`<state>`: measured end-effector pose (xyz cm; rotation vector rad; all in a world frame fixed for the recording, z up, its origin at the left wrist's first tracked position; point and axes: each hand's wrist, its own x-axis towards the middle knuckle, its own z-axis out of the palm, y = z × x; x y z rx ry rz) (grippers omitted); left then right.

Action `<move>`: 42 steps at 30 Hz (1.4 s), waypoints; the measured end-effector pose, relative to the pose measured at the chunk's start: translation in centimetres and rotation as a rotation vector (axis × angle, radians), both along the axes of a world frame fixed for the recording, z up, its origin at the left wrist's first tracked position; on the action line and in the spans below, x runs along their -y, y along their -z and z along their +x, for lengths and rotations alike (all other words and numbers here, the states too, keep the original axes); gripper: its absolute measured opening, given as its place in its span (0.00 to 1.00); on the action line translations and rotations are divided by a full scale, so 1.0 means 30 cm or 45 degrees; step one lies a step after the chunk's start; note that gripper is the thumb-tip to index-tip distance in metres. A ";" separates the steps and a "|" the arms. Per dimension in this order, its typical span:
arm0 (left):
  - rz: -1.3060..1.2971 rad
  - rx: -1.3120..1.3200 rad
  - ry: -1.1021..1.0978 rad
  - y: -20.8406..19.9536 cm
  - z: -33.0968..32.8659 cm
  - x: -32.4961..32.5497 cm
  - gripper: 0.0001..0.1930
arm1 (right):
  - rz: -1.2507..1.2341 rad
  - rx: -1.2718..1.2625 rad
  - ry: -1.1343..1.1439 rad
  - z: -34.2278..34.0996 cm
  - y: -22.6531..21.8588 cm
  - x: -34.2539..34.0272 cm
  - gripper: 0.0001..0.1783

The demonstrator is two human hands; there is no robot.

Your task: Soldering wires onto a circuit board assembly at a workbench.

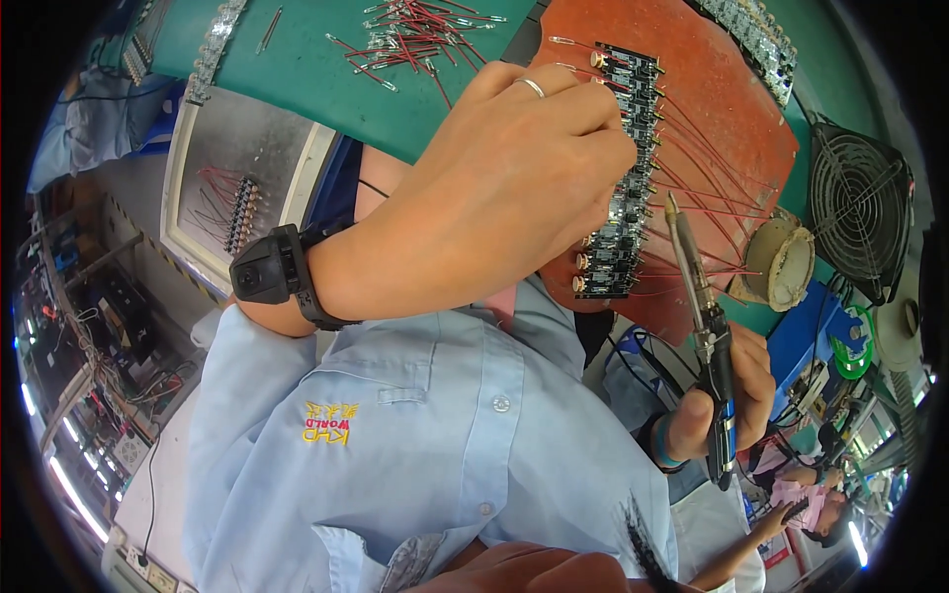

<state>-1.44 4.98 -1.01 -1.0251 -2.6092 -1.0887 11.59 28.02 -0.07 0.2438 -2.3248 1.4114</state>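
My left hand [534, 168], with a ring and a black wrist device [267, 272], lies over a strip of small black circuit boards [625, 198]. Its fingers are curled together against the strip, and the hand hides what its fingertips pinch. Thin red wires [692, 188] fan out from the strip's right side. My right hand [717, 395] grips a soldering iron [717, 356] by its black and blue handle. The iron points up and away, its tip close to the wires right of the strip. Under the strip is a reddish-brown mat [682, 109].
Loose red-wired parts [415, 40] lie piled on the green table mat [297, 89]. A round tan container [781, 262] and a black fan [860, 208] stand at the right. A pale-framed tray [178, 198] at the left holds another wired strip [242, 215]. Another person [806, 504] appears lower right.
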 end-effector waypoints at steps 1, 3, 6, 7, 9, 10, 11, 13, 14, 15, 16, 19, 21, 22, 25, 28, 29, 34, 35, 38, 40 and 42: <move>0.001 -0.005 -0.001 -0.002 0.001 0.001 0.06 | -0.012 -0.003 0.035 0.001 0.000 0.000 0.30; -0.050 0.004 -0.016 -0.011 0.004 0.009 0.06 | -0.026 -0.017 0.062 0.005 -0.001 0.004 0.31; -0.102 -0.038 -0.019 -0.013 0.012 0.008 0.06 | -0.102 -0.003 0.169 0.010 0.000 0.023 0.31; -0.124 -0.058 -0.013 0.000 0.012 0.011 0.05 | -0.125 -0.029 0.140 0.007 0.000 0.032 0.31; -0.173 -0.104 -0.042 0.010 0.012 0.038 0.05 | -0.080 0.012 0.106 0.018 -0.005 0.022 0.31; -0.041 -0.132 -0.035 0.013 0.021 0.042 0.05 | -0.054 0.036 0.096 0.022 -0.003 0.017 0.31; 0.091 -0.161 -0.026 0.015 0.029 0.050 0.05 | -0.076 0.016 0.070 0.016 0.003 0.023 0.31; 0.229 -0.200 -0.015 0.017 0.028 0.082 0.05 | -0.086 0.001 0.069 0.013 0.003 0.021 0.31; 0.198 -0.203 -0.060 0.017 0.015 0.134 0.05 | -0.090 -0.004 0.072 0.007 0.004 0.024 0.30; 0.175 -0.198 -0.104 0.024 0.003 0.192 0.06 | -0.089 -0.010 0.063 0.002 0.003 0.028 0.30; 0.153 -0.193 -0.146 0.033 -0.006 0.242 0.06 | -0.096 0.016 0.067 -0.003 0.003 0.033 0.30; -0.054 -0.072 -0.427 0.079 -0.021 0.352 0.05 | -0.107 0.059 0.087 -0.008 0.004 0.042 0.28; -0.090 -0.091 -0.444 0.092 -0.025 0.371 0.05 | -0.128 0.072 0.087 -0.013 0.001 0.058 0.28; -0.125 -0.106 -0.453 0.097 -0.027 0.375 0.05 | -0.137 0.078 0.091 -0.013 -0.001 0.064 0.27; -0.178 -0.133 -0.433 0.101 -0.038 0.382 0.04 | -0.143 0.081 0.103 -0.011 -0.003 0.076 0.28; -0.189 -0.142 -0.373 0.098 -0.037 0.362 0.05 | -0.111 0.079 0.126 -0.016 -0.009 0.086 0.28; -0.129 -0.101 -0.340 0.077 -0.027 0.361 0.05 | -0.109 0.073 0.118 -0.023 -0.008 0.093 0.28; 0.363 0.239 -0.193 -0.040 0.052 0.234 0.05 | -0.142 -0.021 0.227 0.002 0.025 0.073 0.32; 0.542 0.369 -0.183 -0.056 0.065 0.206 0.05 | -0.146 -0.023 0.235 0.007 0.022 0.079 0.32; 0.627 0.405 0.030 -0.045 0.074 0.137 0.04 | -0.528 0.131 0.167 0.015 0.005 0.108 0.33; 0.665 0.423 0.139 -0.039 0.087 0.102 0.04 | -0.505 0.132 0.134 0.006 0.013 0.125 0.34; 0.921 0.887 0.150 -0.038 0.117 0.066 0.05 | -0.441 0.142 0.070 -0.010 0.026 0.137 0.34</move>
